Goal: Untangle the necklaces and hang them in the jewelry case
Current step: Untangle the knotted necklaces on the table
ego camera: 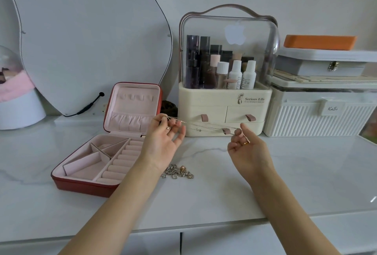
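A thin gold necklace [206,126] is stretched in the air between my two hands, above the white counter. My left hand [166,136] pinches one end near the jewelry case lid. My right hand [244,144] pinches the other end, palm up, a ring on one finger. The red jewelry case [81,183] lies open at the left, with a pink lining, ring rolls and small hooks in its upright lid [134,101]. A tangled pile of silver and gold necklaces [179,173] lies on the counter between my forearms.
A cream cosmetics organiser [224,99] with a clear dome and drawers stands right behind my hands. White storage boxes [318,116] are stacked at the right. A curved mirror [81,40] leans on the wall at the left. The counter's front edge [183,228] runs below my arms.
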